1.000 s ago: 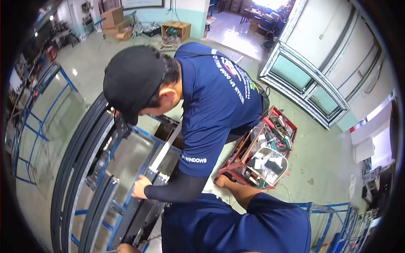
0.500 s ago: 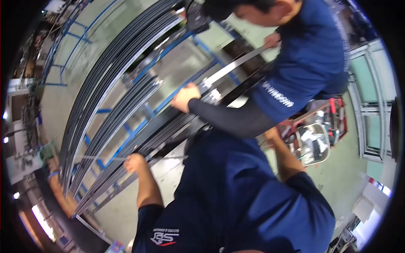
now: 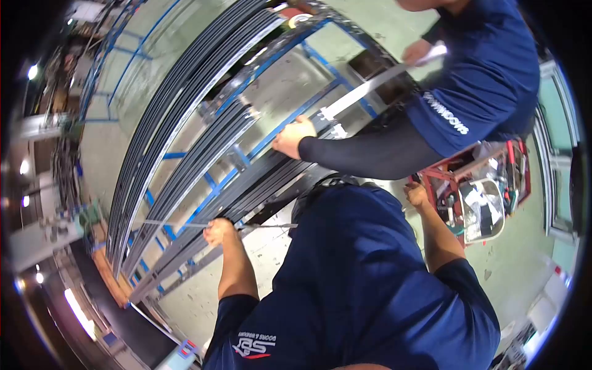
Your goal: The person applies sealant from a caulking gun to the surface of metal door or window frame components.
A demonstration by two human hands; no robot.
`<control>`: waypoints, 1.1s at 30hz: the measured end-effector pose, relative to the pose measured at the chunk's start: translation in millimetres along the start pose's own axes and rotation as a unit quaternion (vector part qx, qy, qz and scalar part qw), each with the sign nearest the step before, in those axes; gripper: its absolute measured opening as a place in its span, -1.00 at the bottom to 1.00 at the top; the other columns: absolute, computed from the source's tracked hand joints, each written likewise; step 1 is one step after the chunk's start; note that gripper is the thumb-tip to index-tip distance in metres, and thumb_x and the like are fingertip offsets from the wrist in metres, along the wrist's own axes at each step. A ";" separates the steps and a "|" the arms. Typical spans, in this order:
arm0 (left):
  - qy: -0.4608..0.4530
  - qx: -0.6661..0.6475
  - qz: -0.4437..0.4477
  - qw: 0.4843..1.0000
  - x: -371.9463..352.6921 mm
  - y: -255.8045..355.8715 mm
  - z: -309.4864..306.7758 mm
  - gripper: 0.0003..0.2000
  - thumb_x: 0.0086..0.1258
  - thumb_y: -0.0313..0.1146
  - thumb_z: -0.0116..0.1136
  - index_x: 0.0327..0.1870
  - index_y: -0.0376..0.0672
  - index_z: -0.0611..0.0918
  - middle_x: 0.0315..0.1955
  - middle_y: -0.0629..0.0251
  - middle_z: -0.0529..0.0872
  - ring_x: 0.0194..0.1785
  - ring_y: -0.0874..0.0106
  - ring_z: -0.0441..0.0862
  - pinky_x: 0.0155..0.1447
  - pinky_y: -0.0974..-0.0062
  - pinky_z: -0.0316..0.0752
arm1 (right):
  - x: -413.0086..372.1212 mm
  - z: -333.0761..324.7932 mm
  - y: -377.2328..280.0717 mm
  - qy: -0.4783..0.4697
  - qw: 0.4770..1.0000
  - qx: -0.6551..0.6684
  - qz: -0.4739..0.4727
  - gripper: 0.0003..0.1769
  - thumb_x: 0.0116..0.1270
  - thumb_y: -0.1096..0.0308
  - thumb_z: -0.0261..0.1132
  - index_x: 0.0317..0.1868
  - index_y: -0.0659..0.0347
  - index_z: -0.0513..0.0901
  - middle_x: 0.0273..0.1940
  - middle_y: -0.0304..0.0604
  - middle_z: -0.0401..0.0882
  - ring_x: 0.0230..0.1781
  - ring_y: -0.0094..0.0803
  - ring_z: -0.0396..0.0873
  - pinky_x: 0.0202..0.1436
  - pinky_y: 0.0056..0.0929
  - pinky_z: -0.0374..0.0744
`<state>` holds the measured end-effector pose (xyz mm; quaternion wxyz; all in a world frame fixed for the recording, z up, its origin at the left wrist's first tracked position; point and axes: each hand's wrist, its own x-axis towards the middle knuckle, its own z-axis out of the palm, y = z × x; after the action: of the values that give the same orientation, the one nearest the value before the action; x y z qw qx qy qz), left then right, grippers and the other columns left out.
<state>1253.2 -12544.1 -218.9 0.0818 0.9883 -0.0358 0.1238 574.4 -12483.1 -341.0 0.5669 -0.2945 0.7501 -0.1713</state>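
Note:
My left hand [image 3: 220, 232] is closed around a thin grey metal strip [image 3: 265, 226], which sticks out on both sides of the fist. It is over the near end of a bundle of long dark metal profiles [image 3: 246, 191]. Off to the right, my right hand [image 3: 417, 193] is curled at the corner of a red tool cart [image 3: 439, 175]. Whatever its fingers hold there, if anything, is hidden.
Beside me a co-worker's hand [image 3: 296, 137] rests by the dark profiles; their other hand holds a silver flat bar [image 3: 364, 91]. More long profiles [image 3: 179, 92] lie across a blue metal rack [image 3: 271, 58]. A white basket [image 3: 484, 237] of small items sits at the cart.
The view has shifted, so most things appear further right. The co-worker leans further away, and more of my right hand and the red cart shows. My left hand still grips the strip.

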 end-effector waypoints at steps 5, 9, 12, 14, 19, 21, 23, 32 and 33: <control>0.024 -0.088 -0.096 0.991 1.7 6.5 10.3 -0.60 0.26 -0.33 0.19 0.10 -0.23 0.44 0.02 0.13 0.49 0.16 0.17 0.39 0.18 0.19 0.40 | 22.5 -3.5 20.9 -0.005 1.000 0.023 0.001 -0.84 0.38 0.27 0.20 -0.36 0.09 0.62 -0.58 -0.45 0.40 -0.61 -0.68 0.44 -0.59 -0.49 0.43; 0.047 -0.076 -0.060 0.994 -10.4 13.9 -6.9 -0.71 0.34 -0.23 0.12 0.01 -0.13 0.57 0.21 0.37 0.40 0.32 0.22 0.25 0.18 0.05 0.41 | 83.4 208.4 -270.1 -0.423 0.808 0.356 -0.203 -0.84 0.37 0.20 0.11 -0.24 0.05 0.57 -0.40 -0.37 0.48 -0.38 -0.54 0.48 -0.33 -0.38 0.45; -0.002 -0.132 -0.082 0.988 -11.5 16.1 -17.3 -0.69 0.41 -0.18 0.06 0.05 -0.13 0.60 0.32 0.45 0.32 0.41 0.19 0.13 0.23 -0.06 0.36 | 73.9 275.7 -337.8 -0.610 0.634 0.425 -0.210 -0.79 0.36 0.15 0.05 -0.16 0.02 0.53 -0.27 -0.31 0.54 -0.21 -0.44 0.51 -0.14 -0.29 0.46; -0.038 -0.172 -0.081 0.981 -7.2 10.8 -25.7 -0.65 0.45 -0.18 0.04 0.12 -0.17 0.58 0.37 0.38 0.29 0.45 0.13 0.09 0.34 -0.04 0.27 | 75.5 281.0 -345.8 -0.656 0.582 0.426 -0.221 -0.75 0.36 0.12 0.00 -0.10 0.01 0.50 -0.18 -0.27 0.58 -0.10 -0.37 0.53 -0.01 -0.24 0.47; 0.019 -0.236 -0.010 0.972 30.8 -31.7 -41.5 -0.61 0.49 -0.19 0.01 0.16 -0.32 0.51 0.34 0.10 0.35 0.39 0.01 0.20 0.46 0.02 0.07 | 64.5 265.7 -353.2 -0.635 0.616 0.445 -0.140 -0.63 0.42 0.01 -0.09 -0.09 0.08 0.49 -0.09 -0.12 0.60 -0.01 -0.25 0.54 0.17 -0.22 0.45; 0.057 -0.252 -0.005 0.966 54.6 -47.9 -55.7 -0.60 0.52 -0.21 -0.03 0.18 -0.37 0.48 0.27 -0.10 0.39 0.35 -0.04 0.26 0.43 0.02 0.12 | 59.1 259.6 -349.5 -0.613 0.637 0.453 -0.114 -0.59 0.44 -0.02 -0.11 -0.10 0.11 0.49 -0.09 -0.09 0.59 -0.01 -0.23 0.53 0.18 -0.23 0.44; 0.078 -0.279 0.008 0.957 81.7 -67.6 -69.3 -0.57 0.52 -0.20 -0.03 0.19 -0.41 0.46 0.21 -0.22 0.42 0.29 -0.09 0.33 0.38 0.00 0.20 | 54.3 255.8 -350.7 -0.608 0.636 0.463 -0.111 -0.56 0.46 0.00 -0.09 -0.14 0.20 0.51 -0.11 -0.03 0.60 -0.03 -0.27 0.54 0.18 -0.31 0.46; 0.155 -0.397 0.064 0.902 225.0 -151.3 -51.8 -0.70 0.54 -0.23 0.04 -0.24 -0.37 0.55 -0.41 0.14 0.61 -0.34 0.33 0.46 -0.17 0.33 0.45 | -5.6 110.5 -22.3 -0.050 0.912 -0.367 -0.175 -0.71 0.25 0.29 0.07 -0.24 0.31 0.65 -0.22 0.24 0.66 -0.13 0.14 0.63 -0.03 -0.01 0.60; 0.126 -0.428 0.030 0.895 244.2 -159.5 -49.0 -0.66 0.54 -0.21 0.05 -0.29 -0.39 0.55 -0.39 0.10 0.63 -0.32 0.33 0.46 -0.15 0.28 0.44 | -17.6 126.0 -34.8 -0.054 0.895 -0.401 -0.185 -0.64 0.29 0.19 0.13 -0.17 0.33 0.67 -0.27 0.15 0.68 -0.23 -0.07 0.66 -0.12 -0.15 0.60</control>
<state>1492.1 -12391.2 -135.3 0.4969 0.8324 -0.1042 0.2219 706.1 -12489.0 -344.9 0.3983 -0.6395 0.6550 0.0585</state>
